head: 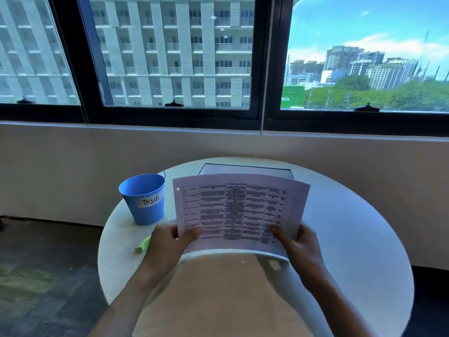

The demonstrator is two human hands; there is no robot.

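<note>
Round table (352,239), tray (243,169) half behind sheet (240,210)

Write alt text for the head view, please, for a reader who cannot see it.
The left hand and right hand hold a printed sheet by its lower corners over a round table. A blue bucket labelled Trash and a green marker sit left of the sheet, below a window.

Round white table (352,239). Blue bucket (143,200) labelled "Trash", upright, left part of the table. Green highlighter (142,244) lying near the bucket, by the left edge. Dark tray (245,169), far side. Black-framed window (170,116) with bead cord (266,76).
</note>
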